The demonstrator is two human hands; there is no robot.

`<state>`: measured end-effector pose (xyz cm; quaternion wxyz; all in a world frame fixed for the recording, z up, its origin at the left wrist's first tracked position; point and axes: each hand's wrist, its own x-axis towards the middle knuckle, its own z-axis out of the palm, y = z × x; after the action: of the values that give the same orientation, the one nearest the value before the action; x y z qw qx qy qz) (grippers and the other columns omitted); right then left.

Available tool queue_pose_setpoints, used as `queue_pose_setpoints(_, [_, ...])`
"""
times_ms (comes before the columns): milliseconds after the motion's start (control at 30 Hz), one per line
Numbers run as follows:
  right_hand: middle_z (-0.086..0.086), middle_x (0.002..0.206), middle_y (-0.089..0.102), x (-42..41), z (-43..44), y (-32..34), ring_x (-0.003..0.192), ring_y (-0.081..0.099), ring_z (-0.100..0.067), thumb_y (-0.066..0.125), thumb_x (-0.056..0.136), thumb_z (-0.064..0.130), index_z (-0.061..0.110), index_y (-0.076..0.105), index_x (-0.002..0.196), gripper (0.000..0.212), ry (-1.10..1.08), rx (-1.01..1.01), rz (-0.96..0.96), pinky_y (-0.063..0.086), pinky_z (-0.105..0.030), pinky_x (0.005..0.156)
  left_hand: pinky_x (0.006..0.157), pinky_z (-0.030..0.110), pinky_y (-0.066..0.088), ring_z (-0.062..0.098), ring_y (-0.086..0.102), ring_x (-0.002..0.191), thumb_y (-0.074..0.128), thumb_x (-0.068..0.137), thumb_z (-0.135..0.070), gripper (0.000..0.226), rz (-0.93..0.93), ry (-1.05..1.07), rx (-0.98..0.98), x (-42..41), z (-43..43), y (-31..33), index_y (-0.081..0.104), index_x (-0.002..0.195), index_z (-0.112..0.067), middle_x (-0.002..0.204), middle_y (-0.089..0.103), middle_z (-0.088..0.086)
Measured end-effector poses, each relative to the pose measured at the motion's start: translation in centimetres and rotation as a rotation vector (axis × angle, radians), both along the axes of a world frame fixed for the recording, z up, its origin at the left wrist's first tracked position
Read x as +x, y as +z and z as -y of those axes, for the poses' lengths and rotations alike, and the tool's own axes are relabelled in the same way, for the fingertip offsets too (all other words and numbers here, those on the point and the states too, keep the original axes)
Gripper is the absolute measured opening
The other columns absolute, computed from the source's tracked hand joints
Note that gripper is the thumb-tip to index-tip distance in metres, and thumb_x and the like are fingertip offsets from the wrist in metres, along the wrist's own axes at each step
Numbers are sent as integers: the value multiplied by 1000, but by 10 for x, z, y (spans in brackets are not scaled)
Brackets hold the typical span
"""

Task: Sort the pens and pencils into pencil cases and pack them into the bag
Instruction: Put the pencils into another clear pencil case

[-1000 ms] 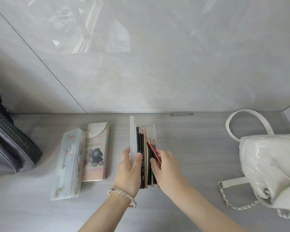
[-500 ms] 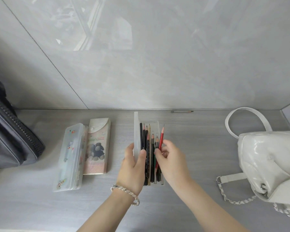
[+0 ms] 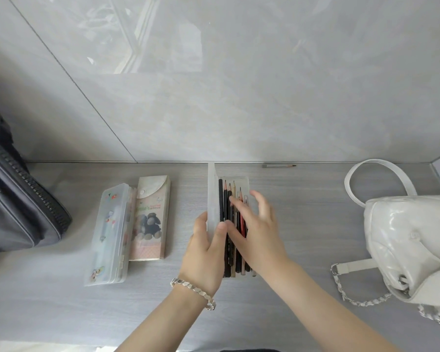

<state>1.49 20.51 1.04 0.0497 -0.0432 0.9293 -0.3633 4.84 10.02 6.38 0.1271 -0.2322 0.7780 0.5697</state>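
- The right hand (image 3: 261,232) is no longer pinching the red pencil (image 3: 242,222) it was lifting half a second ago. Its fingers are now lying straight and spread, grasping nothing, resting across the pencils (image 3: 225,201) at the middle of the frame.
- The red pencil is now lying flat in the open pencil case (image 3: 241,179), among the darker ones, with its tip pointing toward the top of the frame.
- The left hand (image 3: 206,247) is still pinching the case's upright lid (image 3: 211,189) — thumb on the outer side, fingers on the inner — and keeping it standing open.
- This case seems to be nearing full, and the right hand appears to be levelling the row so the lid can close.
- One loose pencil (image 3: 277,165) is still lying along the wall, right of centre, well apart from the case — probably still waiting to be sorted.
- A clear case (image 3: 112,232) and a printed case (image 3: 150,219) are lying side by side left of centre. Neither is sitting in the white bag (image 3: 412,240) at the right edge yet, so packing is still waiting.
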Motion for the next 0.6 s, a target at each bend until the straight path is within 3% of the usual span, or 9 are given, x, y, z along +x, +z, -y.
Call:
queue_pose_setpoints(100, [0,151,18,0,-5,-6,138,24,-19,53,90,28,25,42,136,47,38,-39,7,24,-32,110,90,38,49,-2,54,85,41,96,-30,23,-6,1,5,-1,1,-1,42,118,-35,91,57,-18])
queue_pose_setpoints(233, [1,155,11,2,-14,-13,141,21,-15,51,91,28,20,31,142,55,143,-58,28,25,-31,113,91,34,48,5,57,92,40,96,-31,31,0,-17,0,-4,4,-5,43,126,-26,102,62,-9])
queue_pose_setpoints(267, [4,156,5,3,-17,-16,142,16,-11,45,93,35,20,22,145,60,172,-37,32,21,-29,114,88,25,48,0,57,90,40,96,-31,27,2,-17,-10,-5,4,-5,44,123,-25,103,62,-10])
queue_pose_setpoints(333, [9,154,-7,5,-20,-22,141,6,-5,25,90,55,18,2,146,70,222,47,-4,15,-26,115,67,-1,40,-18,55,75,40,96,-29,12,-9,-14,-19,-7,3,-3,40,109,-30,92,55,-23])
queue_pose_setpoints(400, [9,152,-8,6,-23,-27,139,5,-4,9,86,65,16,-3,144,77,245,92,-46,13,-26,114,57,-9,33,-34,44,62,40,97,-27,15,-8,-14,-7,-12,0,-2,32,105,-35,85,45,-31])
queue_pose_setpoints(500, [12,151,-2,-2,-27,-25,140,9,-5,17,85,66,17,8,147,79,244,29,-27,13,-23,112,63,0,36,-30,41,66,40,97,-28,31,-27,6,16,-21,-2,-5,38,127,-30,88,43,-34])
queue_pose_setpoints(600, [12,149,13,-28,-37,-22,138,14,-3,23,86,63,15,24,144,75,142,-71,-17,13,-19,110,80,18,38,-9,54,94,42,96,-28,37,-69,16,-7,-34,-1,-13,41,132,-22,94,54,-25])
